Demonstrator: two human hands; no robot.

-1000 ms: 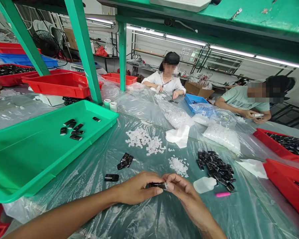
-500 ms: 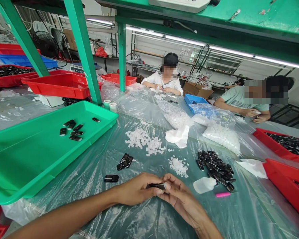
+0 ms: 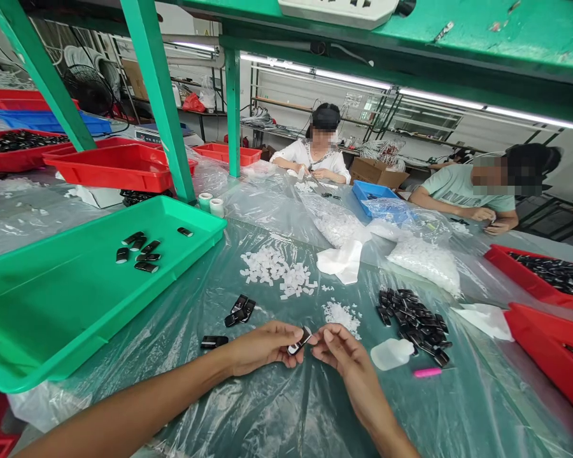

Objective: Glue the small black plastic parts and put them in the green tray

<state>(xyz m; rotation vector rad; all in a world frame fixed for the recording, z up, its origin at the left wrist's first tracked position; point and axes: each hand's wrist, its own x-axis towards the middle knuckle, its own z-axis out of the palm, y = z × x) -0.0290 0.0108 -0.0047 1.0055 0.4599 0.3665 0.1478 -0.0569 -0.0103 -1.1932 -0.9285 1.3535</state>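
My left hand (image 3: 270, 346) pinches a small black plastic case (image 3: 300, 341) with a pale end, tilted above the plastic-covered table. Just to its right is my right hand (image 3: 341, 350), thumb and fingertips pressed together close to the case's edge; whatever is between them is too small to make out. Several similar black cases (image 3: 240, 310) lie beyond my left hand, and a single black case (image 3: 214, 342) rests by my left forearm. Past my right hand are a heap of tiny white pieces (image 3: 342, 318) and a pile of larger white pieces (image 3: 270, 266).
A green tray (image 3: 100, 331) with several black cases stands left. To the right lie a heap of black cases (image 3: 413, 321), a white bottle (image 3: 391, 354), a pink-handled tool (image 3: 427, 373) and red trays (image 3: 549, 356). Two people work across the table; a green shelf (image 3: 458, 57) overhangs it.
My right hand has come off the case and sits slightly apart, fingertips pinched. My left hand has turned the case, so its pale end now faces me.
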